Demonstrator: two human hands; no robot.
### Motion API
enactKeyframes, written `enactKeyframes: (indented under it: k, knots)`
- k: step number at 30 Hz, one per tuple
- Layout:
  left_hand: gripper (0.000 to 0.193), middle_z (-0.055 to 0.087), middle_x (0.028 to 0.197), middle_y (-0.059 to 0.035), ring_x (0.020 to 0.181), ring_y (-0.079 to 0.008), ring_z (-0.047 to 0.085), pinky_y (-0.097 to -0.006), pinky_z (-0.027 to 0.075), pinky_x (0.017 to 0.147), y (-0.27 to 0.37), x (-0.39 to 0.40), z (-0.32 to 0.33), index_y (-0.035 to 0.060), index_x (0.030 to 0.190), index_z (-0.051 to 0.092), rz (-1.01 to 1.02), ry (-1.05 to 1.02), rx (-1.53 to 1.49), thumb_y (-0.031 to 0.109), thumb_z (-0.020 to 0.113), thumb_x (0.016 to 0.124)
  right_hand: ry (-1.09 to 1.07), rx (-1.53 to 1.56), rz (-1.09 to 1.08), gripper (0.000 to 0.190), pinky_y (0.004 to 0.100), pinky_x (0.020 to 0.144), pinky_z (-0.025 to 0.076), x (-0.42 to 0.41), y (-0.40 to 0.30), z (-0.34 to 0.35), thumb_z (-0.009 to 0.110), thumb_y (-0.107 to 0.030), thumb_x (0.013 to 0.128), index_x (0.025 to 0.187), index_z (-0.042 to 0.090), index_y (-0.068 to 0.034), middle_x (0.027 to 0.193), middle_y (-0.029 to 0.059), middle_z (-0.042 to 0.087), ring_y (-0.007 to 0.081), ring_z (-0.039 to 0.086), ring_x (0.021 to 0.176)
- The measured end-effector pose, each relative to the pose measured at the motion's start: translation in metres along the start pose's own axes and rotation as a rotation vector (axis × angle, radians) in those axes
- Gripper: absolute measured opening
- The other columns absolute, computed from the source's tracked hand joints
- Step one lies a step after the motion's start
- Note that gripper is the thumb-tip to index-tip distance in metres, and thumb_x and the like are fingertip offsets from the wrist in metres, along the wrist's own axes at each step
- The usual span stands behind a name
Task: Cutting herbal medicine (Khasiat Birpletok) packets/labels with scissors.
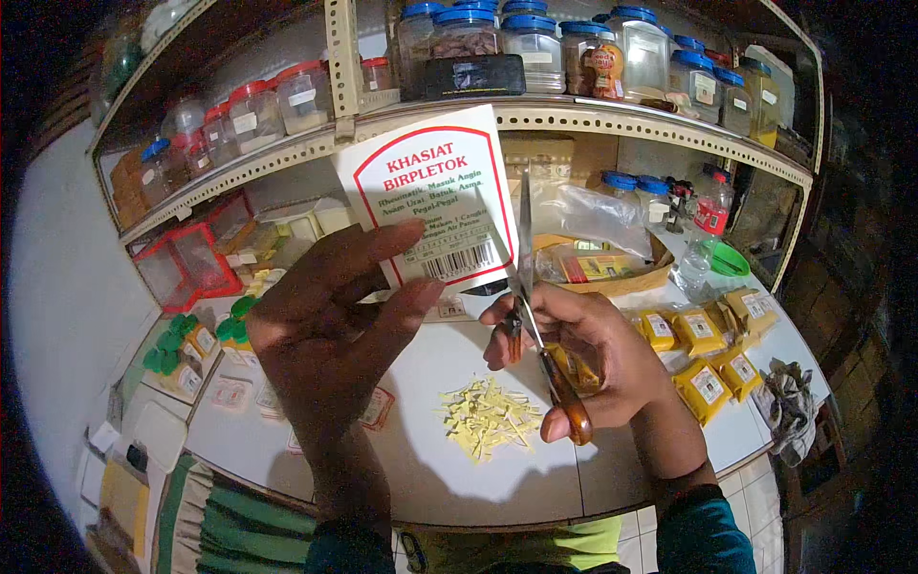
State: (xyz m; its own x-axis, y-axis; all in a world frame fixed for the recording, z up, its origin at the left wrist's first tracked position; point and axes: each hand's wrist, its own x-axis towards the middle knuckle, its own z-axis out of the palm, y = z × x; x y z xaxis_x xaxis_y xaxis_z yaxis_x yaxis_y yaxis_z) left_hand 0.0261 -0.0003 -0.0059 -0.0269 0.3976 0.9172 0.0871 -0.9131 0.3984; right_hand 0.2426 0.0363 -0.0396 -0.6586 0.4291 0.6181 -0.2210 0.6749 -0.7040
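Note:
Between the thumb and fingers of my left hand is a white printed label with a red border, green and red writing and a barcode. It is held up above the table, tilted a little. My right hand grips a pair of scissors by its brown handles. The blades point upward along the label's right edge; whether they touch it I cannot tell. Below the hands, a heap of thin yellowish paper trimmings lies on the white table. A small red-bordered label rests beside my left wrist.
Yellow packets and a crumpled cloth lie at the right, near a plastic bottle. Green-capped containers and stacked labels are at the left. Blue-lidded jars fill a metal shelf behind.

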Motion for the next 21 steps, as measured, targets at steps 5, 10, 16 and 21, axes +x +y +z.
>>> enactKeyframes:
  k: [5,10,16,21]
  knots:
    - [0.035,0.063,0.103,-0.0161,0.092,-0.0222,0.064,-0.0291,0.057,0.075,-0.0017,-0.0007,0.0033,-0.0046,0.105,0.062,-0.006,0.028,-0.083,-0.01,0.07,0.072,-0.02,-0.07,-0.069,0.073,0.0299,0.078,0.046,0.0002,0.0004,-0.0022,0.085,-0.022,0.063,0.121,0.046,0.0,0.093,0.0053,0.061,0.0146,0.058,0.083]
    - [0.035,0.063,0.104,-0.0163,0.092,-0.0223,0.065,-0.0293,0.057,0.075,0.0004,-0.0007,-0.0007,-0.0049,0.106,0.062,-0.012,0.004,-0.027,-0.01,0.07,0.072,-0.034,-0.083,-0.105,0.075,0.0301,0.08,0.046,0.0011,0.0012,-0.0017,0.085,-0.02,0.062,0.122,0.046,0.0,0.094,0.006,0.061,0.0152,0.059,0.084]
    - [0.035,0.063,0.103,-0.0161,0.09,-0.0211,0.065,-0.029,0.057,0.074,0.0011,-0.0001,0.0011,-0.0049,0.106,0.062,-0.023,0.011,-0.056,-0.01,0.07,0.072,-0.003,-0.064,-0.094,0.076,0.0302,0.081,0.046,-0.0006,0.0039,-0.0013,0.086,-0.021,0.061,0.123,0.046,0.0,0.094,0.006,0.061,0.0152,0.059,0.085]
    - [0.036,0.063,0.103,-0.0158,0.092,-0.0218,0.065,-0.0287,0.057,0.074,-0.0012,-0.0003,0.0003,-0.0047,0.107,0.061,-0.03,0.002,-0.016,-0.01,0.07,0.073,-0.01,-0.075,-0.051,0.074,0.0298,0.08,0.046,0.0,0.0005,-0.0017,0.086,-0.023,0.062,0.121,0.048,-0.001,0.093,0.0048,0.061,0.0142,0.059,0.085]
